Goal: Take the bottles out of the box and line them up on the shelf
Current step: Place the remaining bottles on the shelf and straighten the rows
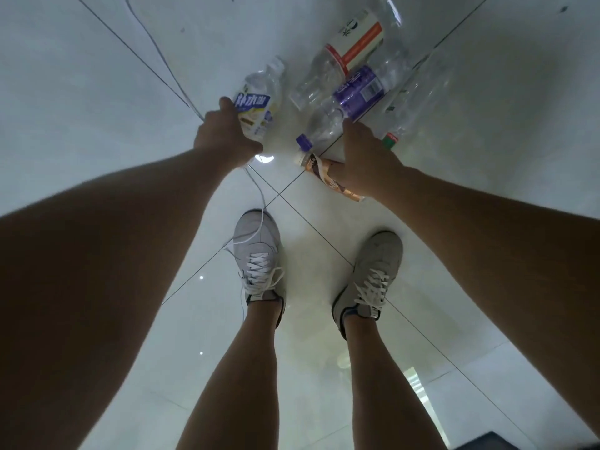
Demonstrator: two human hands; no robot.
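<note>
The left hand (224, 138) is wrapping the blue-and-yellow-labelled bottle (258, 108) at eleven o'clock; the right hand (367, 164) is clasping the brown-labelled bottle (319, 172) at twelve, probably to carry two together.

Bottles: five countable: blue-yellow label bottle (256, 105), white-orange label bottle (354, 43), purple label bottle (357, 89), clear red-capped bottle (412, 105), brown bottle (319, 172). Blurred clear shape at top edge, possibly sixth. Grips: two, left grip (224, 138), right grip (363, 164). Shoes: two, left shoe (259, 254), right shoe (370, 274). White cable (168, 66): one.
</note>
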